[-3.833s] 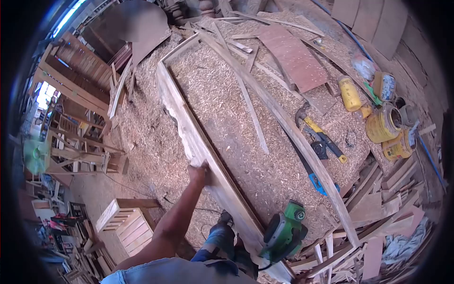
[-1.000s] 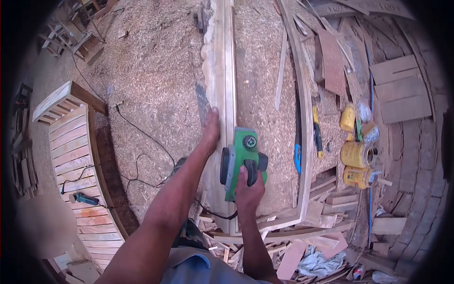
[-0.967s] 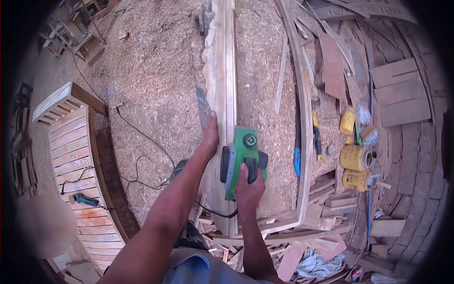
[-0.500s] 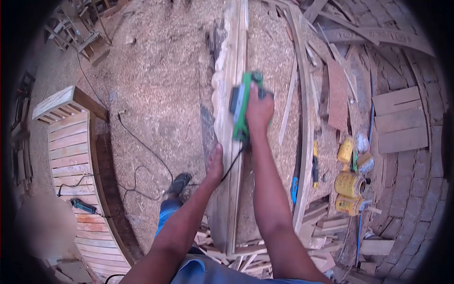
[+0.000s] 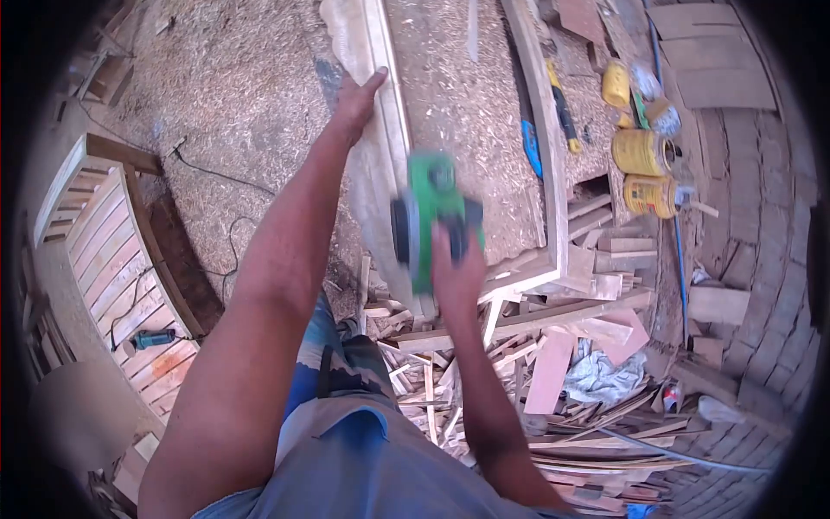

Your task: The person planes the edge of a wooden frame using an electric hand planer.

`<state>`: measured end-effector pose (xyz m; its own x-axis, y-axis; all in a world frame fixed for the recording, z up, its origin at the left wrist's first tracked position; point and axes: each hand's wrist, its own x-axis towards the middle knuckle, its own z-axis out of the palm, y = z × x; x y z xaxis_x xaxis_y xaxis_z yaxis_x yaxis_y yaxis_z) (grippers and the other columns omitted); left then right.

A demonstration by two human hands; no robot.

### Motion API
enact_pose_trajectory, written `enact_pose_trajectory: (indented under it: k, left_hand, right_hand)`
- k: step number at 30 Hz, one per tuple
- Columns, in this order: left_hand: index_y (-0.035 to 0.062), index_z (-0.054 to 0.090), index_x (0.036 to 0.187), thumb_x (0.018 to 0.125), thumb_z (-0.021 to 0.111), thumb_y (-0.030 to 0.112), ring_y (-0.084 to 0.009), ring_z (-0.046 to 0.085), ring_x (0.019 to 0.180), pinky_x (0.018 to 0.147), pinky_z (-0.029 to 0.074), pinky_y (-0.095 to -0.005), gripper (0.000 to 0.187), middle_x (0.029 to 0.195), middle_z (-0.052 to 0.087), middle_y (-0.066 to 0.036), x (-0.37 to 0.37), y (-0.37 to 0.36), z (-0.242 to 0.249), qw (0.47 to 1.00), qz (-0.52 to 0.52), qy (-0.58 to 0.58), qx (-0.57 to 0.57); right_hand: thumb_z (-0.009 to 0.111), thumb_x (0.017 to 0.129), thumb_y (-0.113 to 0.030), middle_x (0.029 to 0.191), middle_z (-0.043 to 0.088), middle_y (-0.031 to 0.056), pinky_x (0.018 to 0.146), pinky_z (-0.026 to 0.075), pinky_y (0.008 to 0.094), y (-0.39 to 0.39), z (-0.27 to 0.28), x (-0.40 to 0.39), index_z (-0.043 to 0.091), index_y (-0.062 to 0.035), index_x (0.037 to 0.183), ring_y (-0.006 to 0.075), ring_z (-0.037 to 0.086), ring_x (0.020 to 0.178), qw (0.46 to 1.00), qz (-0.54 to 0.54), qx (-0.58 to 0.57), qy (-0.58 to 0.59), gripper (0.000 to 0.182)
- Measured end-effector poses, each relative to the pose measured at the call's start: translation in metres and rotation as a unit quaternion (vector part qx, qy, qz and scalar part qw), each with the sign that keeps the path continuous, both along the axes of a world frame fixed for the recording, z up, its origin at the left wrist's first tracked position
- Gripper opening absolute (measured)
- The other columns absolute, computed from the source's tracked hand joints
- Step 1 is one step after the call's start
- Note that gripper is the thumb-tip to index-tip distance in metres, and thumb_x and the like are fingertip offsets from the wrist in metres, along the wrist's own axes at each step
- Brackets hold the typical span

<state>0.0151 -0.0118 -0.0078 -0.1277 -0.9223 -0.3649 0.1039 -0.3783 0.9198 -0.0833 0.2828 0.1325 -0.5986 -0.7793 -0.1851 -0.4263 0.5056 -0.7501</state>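
Note:
A long wooden board (image 5: 379, 186) with a wavy left edge and a moulded strip along its right side runs away from me. My left hand (image 5: 356, 105) grips its far part, thumb laid over the top; the other fingers are partly hidden. At the near end, my right hand (image 5: 458, 270) is wrapped round the handle of a green electric planer (image 5: 425, 195). The planer sits over the board and is blurred by motion.
To the left stands a slatted wooden bench (image 5: 112, 251) with a green power tool (image 5: 151, 339) on it. Yellow containers (image 5: 640, 154) stand to the right. Wood offcuts (image 5: 510, 346) are heaped close to my body, and shavings (image 5: 242, 104) cover the ground.
My right hand has drawn the planer back along the board towards me. My left hand now rests farther along the board, and the view has tilted down and shifted.

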Motion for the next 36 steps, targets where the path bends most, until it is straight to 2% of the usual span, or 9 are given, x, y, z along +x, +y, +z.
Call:
enact_pose_trajectory:
  k: [3,8,11,17,19,22,25,31,36]
  left_hand:
    - [-0.0048,0.007,0.161,0.079,0.085,0.057,-0.0422,0.04,0.144,0.116,0.041,-0.0474,0.128,0.157,0.029,-0.034,-0.007,0.003,0.018,0.963,-0.055,-0.26,0.032]
    - [-0.0016,-0.007,0.161,0.078,0.087,0.054,-0.0452,0.035,0.145,0.118,0.039,-0.0517,0.138,0.16,0.022,-0.035,-0.006,-0.007,0.009,0.975,-0.074,-0.202,0.055]
    - [-0.0002,-0.012,0.162,0.075,0.086,0.061,-0.0487,0.014,0.155,0.124,0.027,-0.0534,0.144,0.164,0.01,-0.038,-0.003,-0.009,-0.001,0.984,-0.079,-0.149,0.059]
    - [-0.0006,-0.013,0.161,0.078,0.083,0.062,-0.0497,0.0,0.156,0.128,0.013,-0.0545,0.142,0.165,-0.002,-0.039,-0.005,-0.012,-0.013,0.978,-0.08,-0.189,0.023]
    - [-0.001,-0.012,0.161,0.078,0.084,0.06,-0.0526,0.001,0.155,0.127,0.013,-0.0565,0.141,0.165,0.002,-0.039,-0.001,-0.006,0.003,0.977,-0.098,-0.184,0.046]
    - [0.0016,-0.007,0.163,0.087,0.069,0.068,-0.0529,0.003,0.155,0.126,0.013,-0.057,0.127,0.167,0.005,-0.035,-0.002,-0.002,0.017,0.977,-0.075,-0.186,0.071]
    - [0.0013,0.003,0.165,0.098,0.047,0.071,-0.0446,0.005,0.158,0.127,0.011,-0.0514,0.106,0.17,0.01,-0.029,-0.001,-0.006,0.003,0.994,-0.003,-0.082,0.071]
    - [-0.0012,0.006,0.164,0.105,0.034,0.067,-0.0258,0.013,0.159,0.128,0.009,-0.038,0.094,0.172,0.013,-0.016,0.008,0.004,-0.002,0.958,0.021,0.271,0.09]
    - [-0.0025,0.009,0.164,0.106,0.03,0.066,-0.0263,0.012,0.159,0.128,0.008,-0.0362,0.092,0.172,0.014,-0.014,0.009,0.003,0.011,0.985,0.03,0.16,0.057]
  right_hand:
    - [0.077,0.092,-0.026,0.087,0.071,0.0156,0.072,0.055,0.0395,0.155,-0.003,0.003,0.066,-0.0009,0.115,0.0274,0.071,0.078,0.999,-0.033,0.031,0.003,0.036]
    - [0.08,0.089,-0.022,0.079,0.07,0.0153,0.063,0.053,0.0386,0.204,-0.015,0.005,0.065,-0.0007,0.105,0.0267,0.07,0.068,0.997,-0.059,0.056,0.005,0.031]
    - [0.081,0.088,-0.019,0.074,0.067,0.013,0.06,0.051,0.0373,0.168,-0.015,0.006,0.064,-0.001,0.101,0.0239,0.066,0.062,0.998,-0.058,0.034,0.012,0.028]
    - [0.082,0.089,-0.02,0.073,0.065,0.0108,0.06,0.051,0.0368,0.063,-0.013,0.008,0.064,0.0001,0.1,0.0194,0.062,0.061,0.998,-0.048,-0.032,-0.006,0.03]
    - [0.082,0.09,-0.024,0.075,0.067,0.0138,0.061,0.052,0.0392,0.028,-0.013,0.008,0.065,0.0,0.099,0.0236,0.066,0.063,0.998,-0.045,-0.04,-0.017,0.031]
    - [0.074,0.099,-0.025,0.066,0.057,0.001,0.044,0.04,0.03,-0.023,-0.025,0.006,0.062,-0.001,0.097,0.0079,0.052,0.05,0.998,-0.013,-0.043,0.046,0.026]
    - [0.073,0.1,-0.025,0.066,0.058,0.0014,0.042,0.04,0.0301,-0.083,-0.015,0.01,0.063,-0.0006,0.096,0.0087,0.051,0.048,0.997,-0.008,-0.063,0.033,0.026]
    - [0.072,0.1,-0.027,0.067,0.062,0.0065,0.042,0.041,0.0322,-0.213,-0.027,0.006,0.066,0.0018,0.096,0.0117,0.055,0.046,0.988,0.025,-0.129,0.078,0.03]
    - [0.072,0.099,-0.033,0.074,0.069,0.0152,0.055,0.05,0.0387,-0.327,-0.017,0.012,0.07,0.0042,0.097,0.0222,0.065,0.057,0.983,0.036,-0.129,0.127,0.038]
